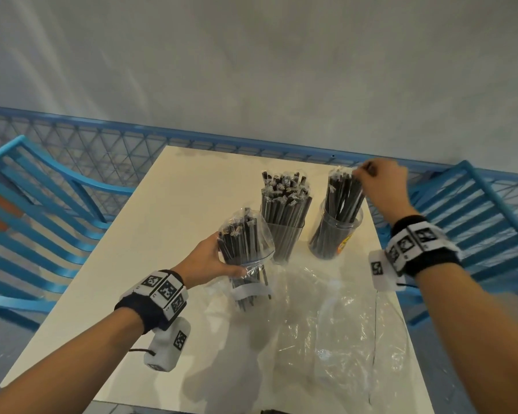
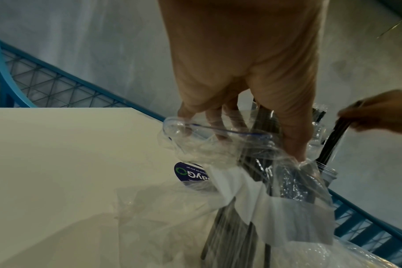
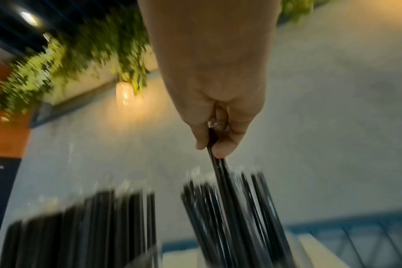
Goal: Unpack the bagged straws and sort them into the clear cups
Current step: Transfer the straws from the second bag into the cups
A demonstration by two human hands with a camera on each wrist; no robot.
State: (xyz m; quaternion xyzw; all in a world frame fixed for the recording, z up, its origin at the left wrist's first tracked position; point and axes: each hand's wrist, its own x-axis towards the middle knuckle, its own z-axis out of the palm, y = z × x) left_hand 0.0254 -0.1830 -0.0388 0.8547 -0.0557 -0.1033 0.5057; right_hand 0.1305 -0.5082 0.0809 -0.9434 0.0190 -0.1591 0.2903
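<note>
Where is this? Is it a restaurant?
Probably a café or restaurant: a white table with blue slatted chairs, cups stuffed with wrapped straws, and hanging plants by a warm lamp.

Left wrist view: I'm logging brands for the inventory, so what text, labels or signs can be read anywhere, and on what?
"Clean as you go": upside down on the round blue sticker on the table.
Larger word beneath: partly hidden, unreadable.
Right cup's printed label: too small to read.
</note>
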